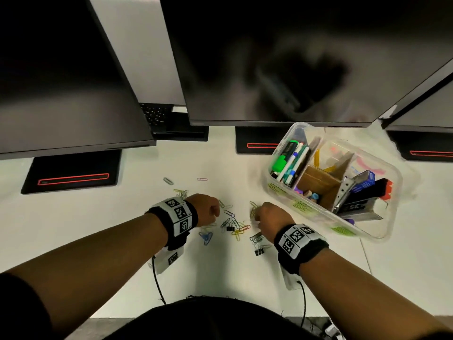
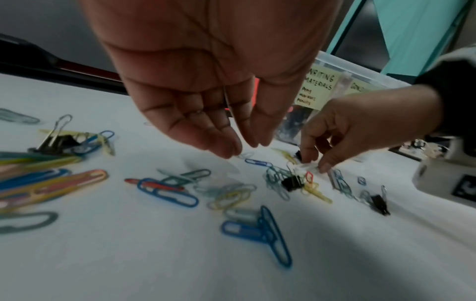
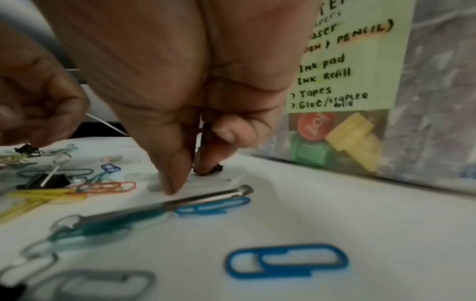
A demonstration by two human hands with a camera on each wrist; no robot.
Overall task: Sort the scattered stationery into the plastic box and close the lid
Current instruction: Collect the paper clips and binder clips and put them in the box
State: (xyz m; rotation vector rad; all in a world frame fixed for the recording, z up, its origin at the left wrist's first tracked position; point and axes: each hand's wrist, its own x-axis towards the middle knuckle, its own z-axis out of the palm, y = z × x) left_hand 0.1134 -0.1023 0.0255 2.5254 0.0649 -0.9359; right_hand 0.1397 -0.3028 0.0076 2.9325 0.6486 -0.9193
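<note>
Right hand (image 3: 180, 101) fingers (image 3: 175, 179) pinching paper clips (image 1: 253, 212)

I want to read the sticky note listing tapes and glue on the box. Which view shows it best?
The right wrist view: the sticky note is close and legible there. The left wrist view shows a different note; the head view shows only small green labels, unreadable.
</note>
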